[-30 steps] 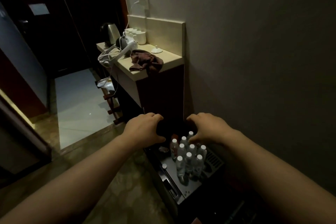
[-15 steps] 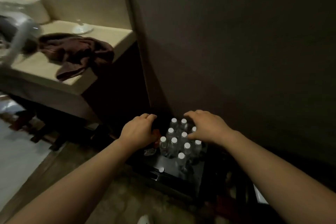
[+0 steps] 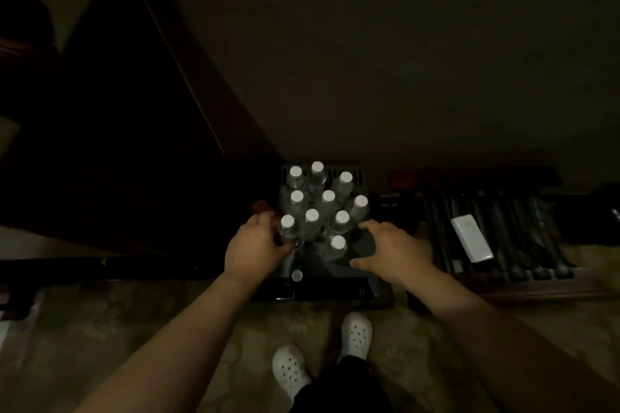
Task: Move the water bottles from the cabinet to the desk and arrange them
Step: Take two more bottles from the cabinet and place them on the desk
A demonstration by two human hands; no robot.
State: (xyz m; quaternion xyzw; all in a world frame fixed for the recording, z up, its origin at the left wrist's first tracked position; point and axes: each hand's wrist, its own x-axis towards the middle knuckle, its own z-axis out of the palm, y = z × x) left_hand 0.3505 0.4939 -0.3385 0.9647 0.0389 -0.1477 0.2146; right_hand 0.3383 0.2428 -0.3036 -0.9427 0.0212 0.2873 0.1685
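Your left hand (image 3: 255,246) grips the nearest bottle (image 3: 288,228); right hand (image 3: 391,250) spread, empty. Lift straight, or packed neighbours (image 3: 315,198) topple.

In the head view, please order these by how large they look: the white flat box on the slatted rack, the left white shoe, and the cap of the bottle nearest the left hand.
1. Left white shoe, though nearness to the camera enlarges it.
2. White flat box, close in apparent size, so this order is unsure.
3. Bottle cap beside the left hand, clearly smallest.
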